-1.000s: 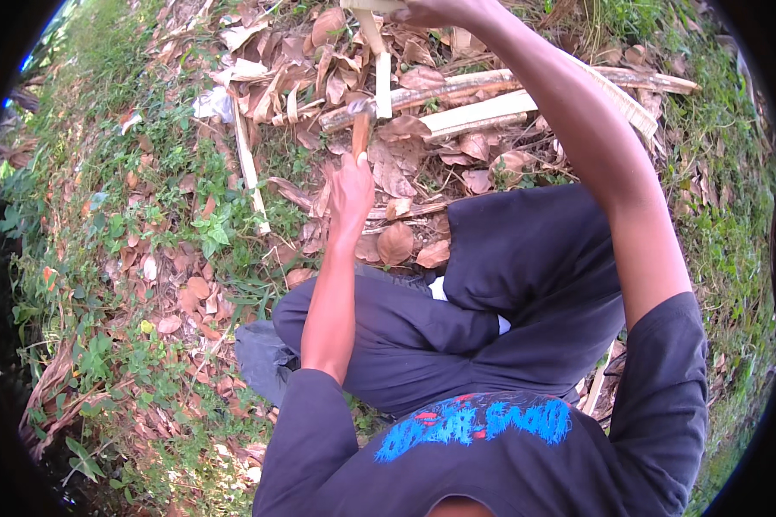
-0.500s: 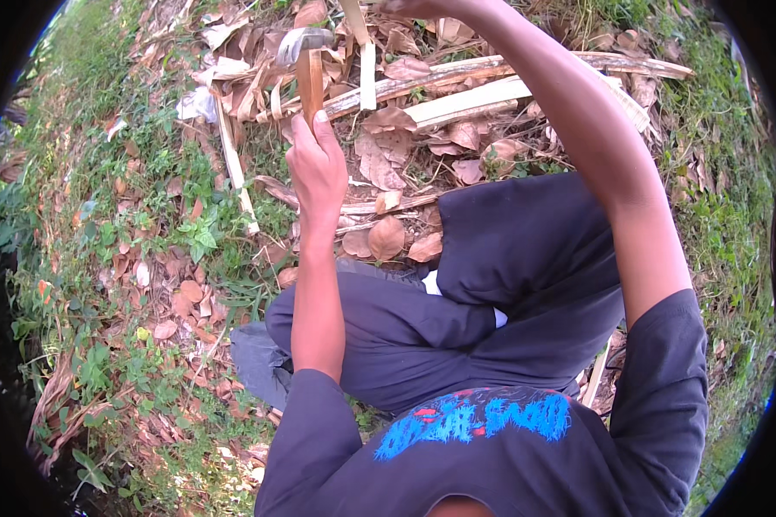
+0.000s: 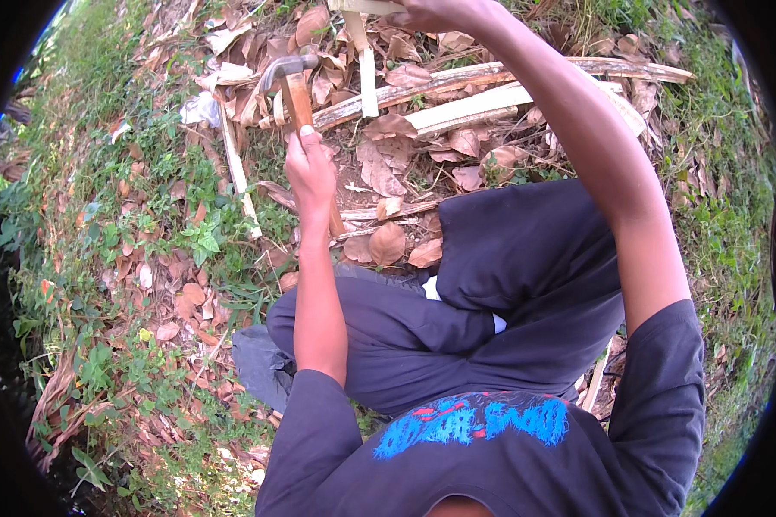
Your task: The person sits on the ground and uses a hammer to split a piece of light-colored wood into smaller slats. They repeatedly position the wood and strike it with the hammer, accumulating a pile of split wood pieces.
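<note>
My left hand (image 3: 311,172) is closed round the wooden handle of a claw hammer (image 3: 299,99). Its metal head (image 3: 286,69) points up and away from me, and the handle's lower end shows below my fist. At the top edge, my right hand (image 3: 444,12) grips the end of a pale piece of wood (image 3: 364,6), partly cut off by the picture's edge. Below that piece, a narrow pale wooden strip (image 3: 367,77) stands up from the leafy ground. Whether the two pieces are joined, I cannot tell.
A long bark-edged slat (image 3: 457,79) and a wider pale split board (image 3: 474,110) lie across the dry leaves. Another thin strip (image 3: 237,168) lies left of my hand, near a crumpled whitish plastic scrap (image 3: 200,109). My crossed legs (image 3: 526,258) are close in front.
The hammer has tilted left and turned, and my left hand has shifted slightly down. My right hand has come lower into view with the pale piece of wood.
</note>
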The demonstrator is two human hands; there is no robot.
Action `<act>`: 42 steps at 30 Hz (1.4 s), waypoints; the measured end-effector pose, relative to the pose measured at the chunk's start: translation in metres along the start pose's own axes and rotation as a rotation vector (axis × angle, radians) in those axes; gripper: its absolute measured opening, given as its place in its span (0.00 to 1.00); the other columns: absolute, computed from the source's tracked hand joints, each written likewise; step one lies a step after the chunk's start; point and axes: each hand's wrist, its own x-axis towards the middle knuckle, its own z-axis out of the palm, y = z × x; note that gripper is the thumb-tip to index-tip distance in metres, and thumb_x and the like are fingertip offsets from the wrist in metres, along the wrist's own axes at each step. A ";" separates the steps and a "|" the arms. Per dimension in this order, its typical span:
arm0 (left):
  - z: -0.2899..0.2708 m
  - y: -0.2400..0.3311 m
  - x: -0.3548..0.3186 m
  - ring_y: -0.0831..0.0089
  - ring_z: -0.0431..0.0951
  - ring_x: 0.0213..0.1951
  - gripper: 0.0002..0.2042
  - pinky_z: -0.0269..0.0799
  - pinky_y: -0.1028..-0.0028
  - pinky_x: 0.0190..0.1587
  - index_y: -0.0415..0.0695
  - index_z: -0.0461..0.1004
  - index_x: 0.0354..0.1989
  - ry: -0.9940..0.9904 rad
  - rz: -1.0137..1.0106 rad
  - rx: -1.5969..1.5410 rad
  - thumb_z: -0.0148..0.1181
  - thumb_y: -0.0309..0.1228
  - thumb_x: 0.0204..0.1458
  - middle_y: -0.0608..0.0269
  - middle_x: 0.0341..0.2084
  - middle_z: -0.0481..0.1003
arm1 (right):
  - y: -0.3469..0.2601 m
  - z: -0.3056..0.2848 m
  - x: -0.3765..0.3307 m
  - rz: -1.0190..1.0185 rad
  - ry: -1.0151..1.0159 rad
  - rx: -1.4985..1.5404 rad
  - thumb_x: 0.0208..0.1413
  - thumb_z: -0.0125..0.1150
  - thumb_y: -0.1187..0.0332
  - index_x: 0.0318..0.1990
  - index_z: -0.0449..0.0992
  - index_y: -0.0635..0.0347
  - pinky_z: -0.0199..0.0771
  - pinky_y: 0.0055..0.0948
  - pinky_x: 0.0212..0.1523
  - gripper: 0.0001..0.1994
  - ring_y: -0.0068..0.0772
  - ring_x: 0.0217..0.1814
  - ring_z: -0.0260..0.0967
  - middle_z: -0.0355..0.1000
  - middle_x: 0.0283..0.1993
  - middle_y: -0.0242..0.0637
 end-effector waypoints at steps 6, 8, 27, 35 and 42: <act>-0.015 -0.017 -0.003 0.85 0.59 0.13 0.19 0.56 0.80 0.13 0.43 0.63 0.37 -0.034 -0.321 -0.299 0.38 0.47 0.70 0.72 0.16 0.62 | 0.017 0.000 -0.018 -0.037 -0.031 0.170 0.57 0.59 0.64 0.72 0.56 0.41 0.74 0.48 0.43 0.34 0.57 0.43 0.76 0.76 0.45 0.57; -0.013 -0.024 -0.005 0.85 0.60 0.13 0.18 0.56 0.79 0.14 0.43 0.63 0.37 -0.035 -0.339 -0.273 0.38 0.46 0.70 0.72 0.16 0.62 | 0.014 -0.008 -0.019 0.086 -0.109 0.206 0.57 0.58 0.66 0.73 0.54 0.36 0.73 0.47 0.53 0.36 0.56 0.54 0.73 0.72 0.56 0.57; -0.007 -0.027 -0.016 0.83 0.62 0.12 0.20 0.61 0.78 0.12 0.42 0.64 0.33 -0.084 -0.340 -0.091 0.35 0.46 0.70 0.72 0.15 0.63 | -0.010 -0.020 -0.044 -0.071 -0.077 0.221 0.64 0.55 0.59 0.72 0.56 0.41 0.73 0.46 0.41 0.30 0.51 0.39 0.75 0.77 0.43 0.52; 0.040 -0.073 -0.042 0.76 0.68 0.15 0.21 0.66 0.71 0.17 0.43 0.68 0.34 -0.153 -0.393 0.027 0.34 0.45 0.70 0.68 0.17 0.68 | -0.019 0.003 -0.046 -0.017 -0.014 0.248 0.65 0.53 0.53 0.74 0.51 0.26 0.74 0.45 0.47 0.31 0.42 0.38 0.75 0.77 0.48 0.52; 0.011 -0.048 -0.020 0.82 0.63 0.14 0.20 0.62 0.77 0.14 0.44 0.64 0.34 0.113 -0.199 -0.249 0.38 0.49 0.69 0.71 0.16 0.64 | -0.019 -0.004 -0.048 0.038 -0.133 0.199 0.64 0.55 0.54 0.73 0.50 0.19 0.75 0.50 0.51 0.32 0.53 0.49 0.76 0.76 0.53 0.50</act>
